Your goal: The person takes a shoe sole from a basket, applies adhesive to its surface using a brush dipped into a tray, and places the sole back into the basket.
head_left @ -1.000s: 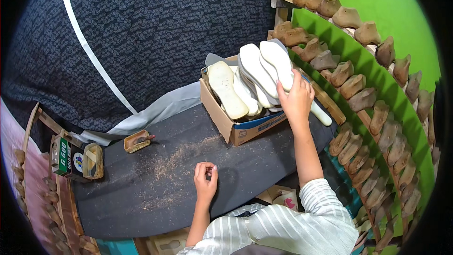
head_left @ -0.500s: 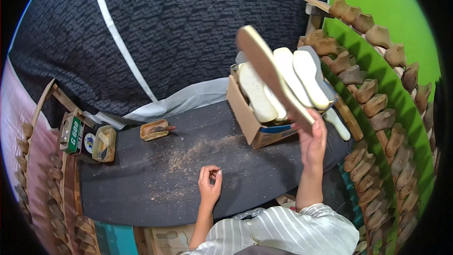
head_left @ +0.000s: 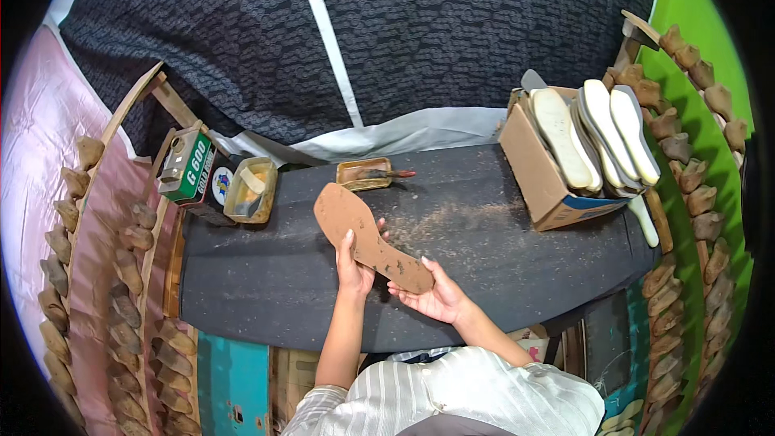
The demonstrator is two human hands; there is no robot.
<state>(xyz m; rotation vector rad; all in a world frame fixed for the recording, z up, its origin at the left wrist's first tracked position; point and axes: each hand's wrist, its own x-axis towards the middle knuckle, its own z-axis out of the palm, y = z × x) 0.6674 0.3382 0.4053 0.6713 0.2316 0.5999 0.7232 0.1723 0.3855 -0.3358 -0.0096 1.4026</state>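
A brown shoe sole [head_left: 352,222] with dark specks near its heel end is held tilted over the dark table, its broad toe end up and to the left. Around its middle my left hand [head_left: 355,268] is closed, thumb on the brown face. At the heel end, my right hand [head_left: 436,295] grips it with the thumb near the edge and the fingers beneath. Behind the sole lies a small yellowish tray [head_left: 349,184] with a red-tipped brush [head_left: 383,173] resting in it.
At the right stands a cardboard box [head_left: 537,165] full of cream soles [head_left: 557,125]. A green and black metal can [head_left: 194,163] and a cut plastic tub [head_left: 260,208] sit at the left. Brown shavings [head_left: 476,214] litter the dark table [head_left: 266,291]. Wooden shoe lasts [head_left: 666,295] line racks on both sides.
My right hand has brought the sole from above the box leftward to the table's middle. My left hand, earlier empty, has taken hold of it too. The view has swung left.
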